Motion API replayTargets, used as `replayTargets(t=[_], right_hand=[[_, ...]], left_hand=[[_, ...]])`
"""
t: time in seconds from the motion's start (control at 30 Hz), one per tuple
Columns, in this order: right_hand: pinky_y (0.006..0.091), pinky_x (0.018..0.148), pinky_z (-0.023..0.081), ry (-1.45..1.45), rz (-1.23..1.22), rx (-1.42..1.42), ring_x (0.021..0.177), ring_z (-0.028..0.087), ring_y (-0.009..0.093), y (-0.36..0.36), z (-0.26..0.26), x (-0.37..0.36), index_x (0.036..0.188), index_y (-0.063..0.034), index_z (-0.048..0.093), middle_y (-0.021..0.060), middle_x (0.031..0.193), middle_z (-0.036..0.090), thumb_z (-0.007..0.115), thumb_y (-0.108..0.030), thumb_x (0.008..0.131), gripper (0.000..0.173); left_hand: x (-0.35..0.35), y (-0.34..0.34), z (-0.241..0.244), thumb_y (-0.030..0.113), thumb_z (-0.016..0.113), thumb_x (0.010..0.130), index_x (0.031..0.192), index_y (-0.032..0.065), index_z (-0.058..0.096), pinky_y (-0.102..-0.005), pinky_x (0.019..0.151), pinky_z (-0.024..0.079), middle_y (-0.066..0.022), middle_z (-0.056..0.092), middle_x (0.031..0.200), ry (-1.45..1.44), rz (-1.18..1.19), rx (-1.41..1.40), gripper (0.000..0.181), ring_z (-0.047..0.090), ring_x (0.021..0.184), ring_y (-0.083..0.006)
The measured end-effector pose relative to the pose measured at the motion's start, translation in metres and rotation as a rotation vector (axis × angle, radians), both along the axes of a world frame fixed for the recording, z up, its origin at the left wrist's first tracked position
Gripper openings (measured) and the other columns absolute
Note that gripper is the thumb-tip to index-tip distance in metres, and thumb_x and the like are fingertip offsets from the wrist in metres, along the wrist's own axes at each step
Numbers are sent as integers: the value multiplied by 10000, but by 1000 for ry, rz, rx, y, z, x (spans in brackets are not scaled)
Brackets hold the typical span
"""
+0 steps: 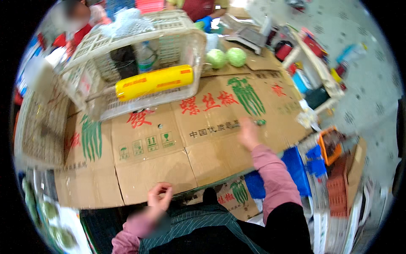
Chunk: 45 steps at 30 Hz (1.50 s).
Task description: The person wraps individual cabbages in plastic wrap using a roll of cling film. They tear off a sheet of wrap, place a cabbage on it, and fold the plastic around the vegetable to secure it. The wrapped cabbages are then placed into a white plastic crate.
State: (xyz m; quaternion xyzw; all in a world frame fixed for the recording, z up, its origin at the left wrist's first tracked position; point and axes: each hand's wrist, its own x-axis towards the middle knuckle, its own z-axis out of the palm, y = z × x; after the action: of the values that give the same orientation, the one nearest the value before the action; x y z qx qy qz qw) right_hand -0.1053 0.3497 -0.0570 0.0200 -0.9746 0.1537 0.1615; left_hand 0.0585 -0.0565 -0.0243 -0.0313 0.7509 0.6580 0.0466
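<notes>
Flattened printed cardboard (152, 171) covers the work table. My right hand (249, 133) is over its right part, blurred; a small green thing (260, 122) lies or is held just beyond the fingers, which I cannot tell. My left hand (161, 195) is at the near edge, fingers curled, with nothing visible in it. Beyond them a white plastic crate (149, 103) lies on its side, with a yellow roll of film (155, 82) on a rod across its opening. Two pale green round vegetables (226, 57), perhaps cabbages, sit right of the crate.
A second crate (35, 133) stands at the left. A scale (247, 38) is at the back right, near a person in a red apron with a blue glove (206, 23). Right of the table are a box of mixed goods (309, 76), an orange basket (324, 155) and a blue container (293, 168).
</notes>
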Motion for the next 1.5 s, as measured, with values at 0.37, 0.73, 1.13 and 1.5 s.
replayTargets(t=[0.37,0.73,1.13,1.5], right_hand=[[438,777,447,-98,-18,-146,912,562,365,175,-7,22,1111,-13,584,169,950,588,638,-78,800,321],[470,777,448,-26,-443,75,884,557,374,271,-42,53,1138,-27,582,187,957,570,704,-225,768,437],[455,822,461,258,-610,-131,986,556,403,320,-12,28,1172,-15,574,223,1056,571,654,-111,778,414],[484,893,441,143,-1086,133,961,577,444,484,-62,5,993,40,638,256,944,636,749,-227,660,441]], left_hand=[[-20,150,24,147,662,875,1014,15,658,-281,634,525,-101,677,864,-73,-334,-273,192,644,758,-145],[-70,186,50,198,620,918,1104,10,624,-277,724,522,-74,670,942,-226,-521,-244,264,630,851,-133],[-83,140,90,163,586,924,991,9,667,-272,854,458,-94,667,1010,-545,-562,2,187,590,940,-144],[-89,159,28,185,587,935,1130,-1,609,-296,858,498,-108,665,1061,-629,-335,-129,271,625,976,-171]])
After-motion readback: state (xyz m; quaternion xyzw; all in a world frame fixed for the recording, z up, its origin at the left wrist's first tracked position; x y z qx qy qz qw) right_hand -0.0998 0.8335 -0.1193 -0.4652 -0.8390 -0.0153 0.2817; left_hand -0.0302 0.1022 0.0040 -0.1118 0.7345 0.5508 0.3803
